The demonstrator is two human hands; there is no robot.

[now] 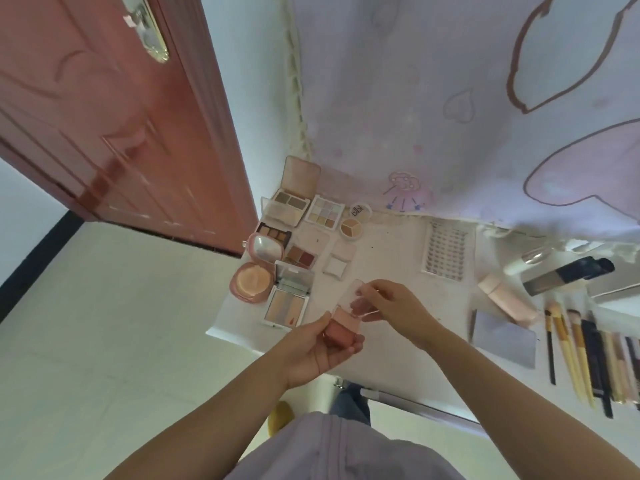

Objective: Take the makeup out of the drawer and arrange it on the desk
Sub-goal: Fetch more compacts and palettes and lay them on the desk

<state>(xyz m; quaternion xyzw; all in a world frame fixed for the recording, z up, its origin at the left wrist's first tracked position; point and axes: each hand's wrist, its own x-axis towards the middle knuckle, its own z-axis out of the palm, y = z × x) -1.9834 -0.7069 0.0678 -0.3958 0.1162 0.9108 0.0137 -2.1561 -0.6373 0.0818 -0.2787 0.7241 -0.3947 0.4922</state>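
Over the near edge of the white desk (388, 265), my left hand (311, 351) holds a small pink blush compact (343, 332) from below. My right hand (391, 306) pinches its clear lid (362, 299), which is lifted up and back. Several open palettes lie in a cluster at the desk's left end: a brown eyeshadow palette (291, 202), a pastel grid palette (325, 213), a round pink powder compact (252, 280) and a contour palette (287, 304).
A lash tray (446, 251) lies right of centre. Bottles (505, 299), a dark tube (568, 275) and a row of brushes (585, 355) fill the right end. A red door (114, 126) stands at the left. A patterned cloth (450, 98) hangs behind the desk.
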